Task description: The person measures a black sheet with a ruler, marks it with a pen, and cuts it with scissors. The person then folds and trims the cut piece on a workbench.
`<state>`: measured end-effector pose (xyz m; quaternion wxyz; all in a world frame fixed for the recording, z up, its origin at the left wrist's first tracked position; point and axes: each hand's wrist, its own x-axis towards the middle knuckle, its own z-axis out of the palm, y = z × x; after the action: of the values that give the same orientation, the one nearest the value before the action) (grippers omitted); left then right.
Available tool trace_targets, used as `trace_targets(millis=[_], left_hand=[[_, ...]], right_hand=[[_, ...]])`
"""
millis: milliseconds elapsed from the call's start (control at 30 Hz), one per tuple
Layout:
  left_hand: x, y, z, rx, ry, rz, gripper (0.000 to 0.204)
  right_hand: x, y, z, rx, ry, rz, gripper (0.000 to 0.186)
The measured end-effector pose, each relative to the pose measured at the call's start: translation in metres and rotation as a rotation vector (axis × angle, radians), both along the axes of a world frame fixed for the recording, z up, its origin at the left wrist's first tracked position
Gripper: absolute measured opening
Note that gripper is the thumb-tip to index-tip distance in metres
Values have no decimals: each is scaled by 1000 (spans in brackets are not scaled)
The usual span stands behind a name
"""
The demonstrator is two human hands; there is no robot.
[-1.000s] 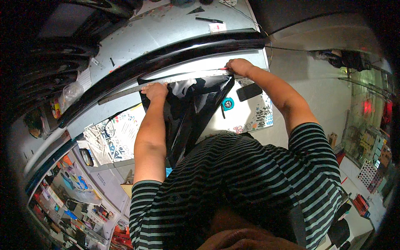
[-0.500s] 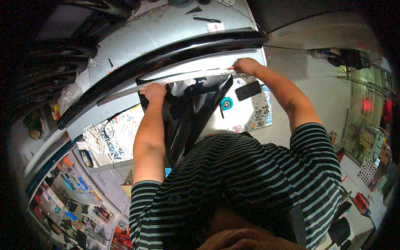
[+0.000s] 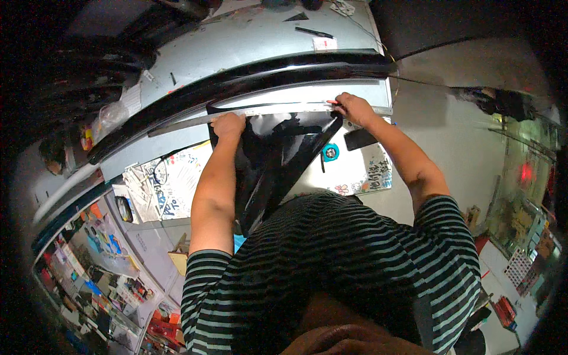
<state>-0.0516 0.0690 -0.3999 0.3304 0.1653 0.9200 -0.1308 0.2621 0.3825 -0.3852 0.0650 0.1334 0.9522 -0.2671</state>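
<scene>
A long straight metal ruler (image 3: 273,109) lies across a glossy black film sheet (image 3: 278,142), near its far edge. My left hand (image 3: 229,125) presses on the ruler toward its left part, fingers bent and closed on it. At the sheet's far right corner, my right hand (image 3: 354,109) pinches a slim red tool (image 3: 332,102) that looks like a cutter, its tip beside the ruler. A narrow black strip of film (image 3: 219,109) shows beyond the ruler's far side. The sheet's near end runs down against my striped shirt.
A long black curved glossy part (image 3: 248,77) lies just beyond the ruler. Right of the film are a teal tape measure (image 3: 330,152) and a dark phone (image 3: 360,139) on a white marked board (image 3: 355,171). Left are papers with strips (image 3: 183,177); shelves of supplies (image 3: 106,260) stand lower left.
The whole view has shifted a little. My right hand with the red tool has moved slightly left along the ruler, and its wrist now partly covers the phone. My left hand stays on the ruler.
</scene>
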Motion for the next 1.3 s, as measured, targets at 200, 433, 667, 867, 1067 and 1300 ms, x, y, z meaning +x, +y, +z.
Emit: trace_targets(millis=[200, 433, 667, 867, 1067, 1300], left_hand=[[-25, -15, 29, 158, 341, 185, 76], [-59, -17, 15, 148, 295, 427, 80], [-61, -33, -7, 261, 315, 320, 49], [-58, -45, -11, 530, 364, 241, 43], [-15, -29, 27, 974, 149, 276, 37], [64, 20, 114, 1338, -235, 366, 21]], right_hand=[[-1, -42, 8, -20, -41, -76, 22], [17, -59, 21, -42, -46, -74, 18], [23, -63, 28, -62, -61, -109, 19], [23, -67, 28, -43, -12, -96, 19], [26, -76, 29, -84, 63, -163, 19], [29, -86, 46, -352, 150, -421, 27]])
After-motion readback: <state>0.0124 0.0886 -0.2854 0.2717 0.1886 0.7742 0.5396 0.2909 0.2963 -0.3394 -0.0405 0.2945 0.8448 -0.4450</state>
